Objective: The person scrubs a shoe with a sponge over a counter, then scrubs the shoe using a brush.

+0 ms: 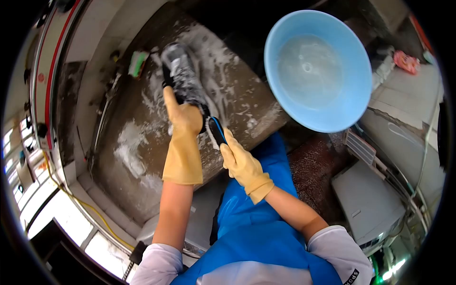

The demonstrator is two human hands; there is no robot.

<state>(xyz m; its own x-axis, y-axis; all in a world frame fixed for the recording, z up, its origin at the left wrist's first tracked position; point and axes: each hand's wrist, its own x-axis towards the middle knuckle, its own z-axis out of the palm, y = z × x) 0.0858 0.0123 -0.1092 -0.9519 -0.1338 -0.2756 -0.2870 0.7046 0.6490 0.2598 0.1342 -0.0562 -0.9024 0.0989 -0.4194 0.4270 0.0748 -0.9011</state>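
A dark grey and black sneaker [184, 76] lies on the wet, foamy slab [156, 109]. My left hand [183, 116], in a long yellow rubber glove, grips the shoe at its heel end. In my right hand [242, 164], also gloved in yellow, is a brush [217, 130] with a black and blue handle and pale bristles. The bristles are against or very close to the heel; I cannot tell whether they touch. My left fingers are partly hidden by the shoe.
A light blue basin [270, 52] of cloudy water stands at the right of the slab. Beyond the shoe lies a green and white scrubbing brush [137, 64]. A pipe [105, 111] runs along the left wall. A grey box-like appliance [368, 202] stands at lower right.
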